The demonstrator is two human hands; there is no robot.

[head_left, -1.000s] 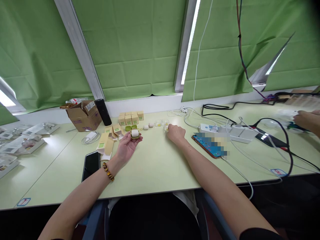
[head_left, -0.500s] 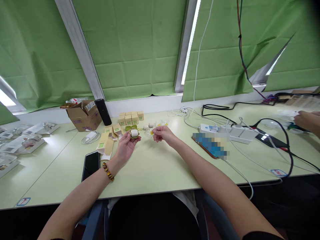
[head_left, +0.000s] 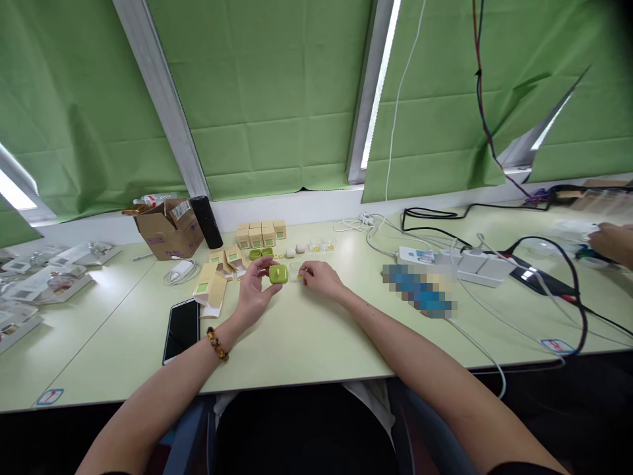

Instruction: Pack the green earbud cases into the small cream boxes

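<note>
My left hand [head_left: 251, 297] grips a small square green case [head_left: 279, 275] between thumb and fingers, its green face with a raised tab turned towards me. Close by, my right hand [head_left: 322, 280] pinches a small clear plastic piece [head_left: 295, 272] with a bit of yellow on it; the fingers partly cover it. Beyond the hands lie green case parts [head_left: 260, 253] and small white rolls [head_left: 290, 253]. More clear pieces with yellow centres [head_left: 322, 246] are just right of the rolls.
Small cardboard boxes [head_left: 260, 236] and opened cartons [head_left: 210, 287] stand left of centre. A phone [head_left: 180, 330] lies near my left forearm. To the right are a power strip [head_left: 469, 266], cables and a blurred-out item [head_left: 420, 290]. Another person's hand [head_left: 613, 244] is at far right.
My left hand has turned the green case over, hiding the white roll that showed in it. My right hand has tilted downward with the clear piece and shifted slightly.
</note>
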